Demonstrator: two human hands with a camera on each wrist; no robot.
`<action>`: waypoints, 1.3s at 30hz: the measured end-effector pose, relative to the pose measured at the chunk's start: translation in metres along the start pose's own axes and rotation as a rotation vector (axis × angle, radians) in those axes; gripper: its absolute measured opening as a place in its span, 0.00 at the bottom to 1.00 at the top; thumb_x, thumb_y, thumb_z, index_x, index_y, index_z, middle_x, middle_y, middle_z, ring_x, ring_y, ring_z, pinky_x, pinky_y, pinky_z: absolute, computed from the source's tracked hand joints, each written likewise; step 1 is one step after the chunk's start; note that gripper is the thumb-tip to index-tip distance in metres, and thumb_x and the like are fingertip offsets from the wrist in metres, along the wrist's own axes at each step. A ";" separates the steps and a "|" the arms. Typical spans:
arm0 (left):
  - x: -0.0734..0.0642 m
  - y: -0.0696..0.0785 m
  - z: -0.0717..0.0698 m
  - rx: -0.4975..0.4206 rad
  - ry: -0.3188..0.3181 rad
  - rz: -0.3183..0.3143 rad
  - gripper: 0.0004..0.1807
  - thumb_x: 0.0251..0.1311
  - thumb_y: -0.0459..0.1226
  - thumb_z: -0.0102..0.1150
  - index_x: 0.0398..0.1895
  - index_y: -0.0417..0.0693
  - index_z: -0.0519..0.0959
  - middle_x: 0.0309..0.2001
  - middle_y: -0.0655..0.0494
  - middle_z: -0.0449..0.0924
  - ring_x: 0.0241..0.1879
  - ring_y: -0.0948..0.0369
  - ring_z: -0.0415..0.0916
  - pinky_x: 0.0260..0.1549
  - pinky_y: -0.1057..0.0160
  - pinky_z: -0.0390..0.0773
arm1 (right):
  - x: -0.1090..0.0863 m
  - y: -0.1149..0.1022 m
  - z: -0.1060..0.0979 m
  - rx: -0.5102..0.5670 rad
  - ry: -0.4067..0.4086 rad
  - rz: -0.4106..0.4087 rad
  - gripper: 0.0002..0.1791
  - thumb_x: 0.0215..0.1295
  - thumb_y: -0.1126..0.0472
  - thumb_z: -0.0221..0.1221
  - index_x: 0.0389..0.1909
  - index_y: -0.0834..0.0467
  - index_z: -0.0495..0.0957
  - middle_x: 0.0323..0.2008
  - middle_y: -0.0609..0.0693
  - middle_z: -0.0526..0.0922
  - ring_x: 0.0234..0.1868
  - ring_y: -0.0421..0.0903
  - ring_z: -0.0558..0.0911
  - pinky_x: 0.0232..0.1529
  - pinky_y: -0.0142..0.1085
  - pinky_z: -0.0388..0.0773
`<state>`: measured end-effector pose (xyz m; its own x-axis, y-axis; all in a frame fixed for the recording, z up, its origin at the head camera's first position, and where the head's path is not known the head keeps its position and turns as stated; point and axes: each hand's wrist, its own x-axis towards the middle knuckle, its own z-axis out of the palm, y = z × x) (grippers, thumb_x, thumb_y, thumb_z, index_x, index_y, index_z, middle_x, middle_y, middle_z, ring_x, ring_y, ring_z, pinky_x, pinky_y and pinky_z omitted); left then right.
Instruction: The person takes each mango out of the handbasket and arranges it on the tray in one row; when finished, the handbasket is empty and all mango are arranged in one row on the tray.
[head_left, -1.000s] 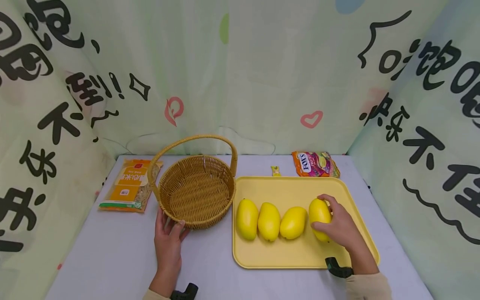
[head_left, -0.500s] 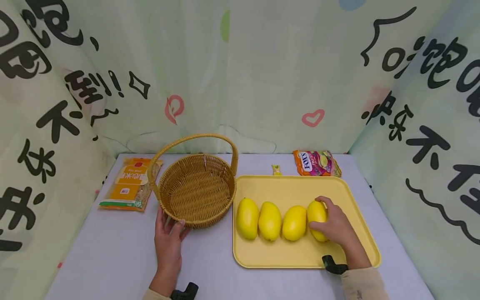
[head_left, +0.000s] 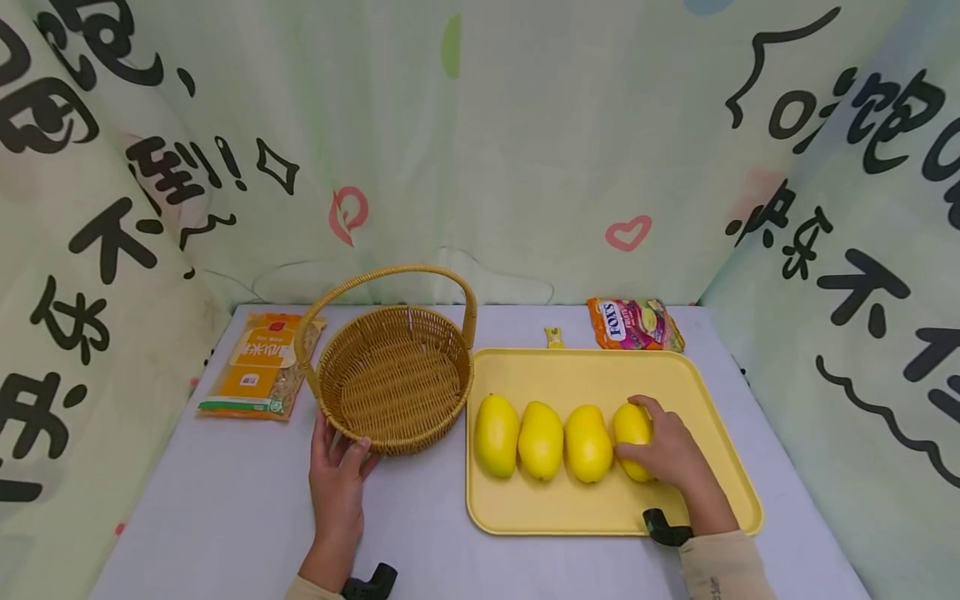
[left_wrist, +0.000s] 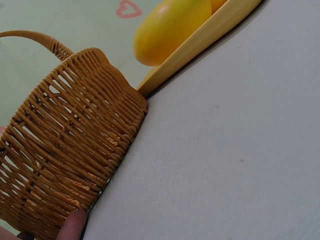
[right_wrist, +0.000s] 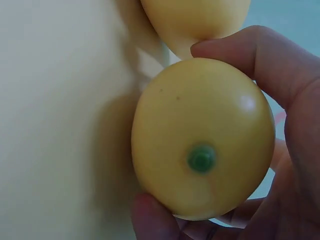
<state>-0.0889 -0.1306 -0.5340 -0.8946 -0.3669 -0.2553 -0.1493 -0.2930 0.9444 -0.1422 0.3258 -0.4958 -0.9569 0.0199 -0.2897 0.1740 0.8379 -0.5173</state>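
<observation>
Four-sided yellow tray (head_left: pixel 555 517) carries a row of several yellow mangoes, among them a left-end mango (head_left: pixel 497 436) and a mango (head_left: pixel 588 443) beside the held one. My right hand (head_left: pixel 671 450) grips the rightmost mango (head_left: pixel 632 437), thumb on one side and fingers on the other. In the right wrist view that mango (right_wrist: pixel 200 115) shows a green stem spot toward the camera. My left hand (head_left: pixel 336 483) rests its fingers and thumb against the near outer wall of a handled wicker basket (head_left: pixel 397 383). The left wrist view shows the basket (left_wrist: pixel 75 125) standing on the table, a thumb low on its weave.
An orange-labelled bag of grain (head_left: pixel 258 367) lies left of the basket. Behind the tray are a small yellow packet (head_left: pixel 553 337) and a colourful FOX'S candy bag (head_left: pixel 635 324). A printed curtain (head_left: pixel 525 150) encloses the white-covered table (head_left: pixel 225 500).
My right hand has shifted slightly left with the rightmost mango. The neighbouring mango has turned from slanted to nearly upright in the row. My left hand and the basket stay put.
</observation>
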 end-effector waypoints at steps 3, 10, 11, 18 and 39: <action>0.000 0.000 0.000 0.000 0.000 0.006 0.49 0.75 0.31 0.55 0.85 0.80 0.43 0.86 0.61 0.47 0.77 0.53 0.64 0.54 0.66 0.86 | 0.000 0.000 -0.001 -0.013 -0.008 -0.010 0.53 0.60 0.45 0.71 0.81 0.57 0.56 0.58 0.70 0.70 0.47 0.59 0.75 0.44 0.47 0.81; -0.001 0.001 0.000 0.009 -0.001 0.003 0.48 0.76 0.32 0.55 0.85 0.81 0.44 0.85 0.62 0.48 0.76 0.53 0.64 0.54 0.66 0.86 | -0.002 -0.002 -0.004 -0.053 -0.039 -0.009 0.54 0.65 0.41 0.68 0.83 0.58 0.52 0.63 0.72 0.69 0.51 0.60 0.74 0.51 0.54 0.81; -0.001 0.001 0.000 0.009 -0.001 0.001 0.48 0.76 0.32 0.55 0.85 0.82 0.44 0.85 0.61 0.48 0.76 0.53 0.64 0.54 0.66 0.86 | -0.003 -0.002 -0.004 -0.059 -0.041 -0.010 0.55 0.65 0.40 0.67 0.84 0.58 0.51 0.63 0.73 0.69 0.51 0.60 0.74 0.51 0.54 0.81; -0.001 0.000 0.001 0.010 0.000 0.002 0.47 0.76 0.33 0.55 0.84 0.83 0.44 0.85 0.62 0.48 0.76 0.54 0.65 0.53 0.67 0.86 | -0.006 -0.003 -0.006 -0.078 -0.047 -0.022 0.57 0.66 0.37 0.66 0.84 0.59 0.50 0.60 0.74 0.71 0.48 0.59 0.74 0.46 0.48 0.78; -0.002 0.001 0.001 0.018 0.006 -0.010 0.48 0.76 0.33 0.54 0.85 0.81 0.42 0.86 0.61 0.46 0.77 0.53 0.64 0.54 0.67 0.85 | -0.017 0.001 -0.006 -0.065 -0.044 -0.018 0.63 0.65 0.31 0.65 0.85 0.61 0.44 0.74 0.79 0.60 0.68 0.74 0.68 0.69 0.73 0.67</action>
<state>-0.0878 -0.1295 -0.5325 -0.8905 -0.3690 -0.2663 -0.1662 -0.2809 0.9452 -0.1272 0.3293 -0.4866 -0.9485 -0.0186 -0.3162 0.1396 0.8716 -0.4699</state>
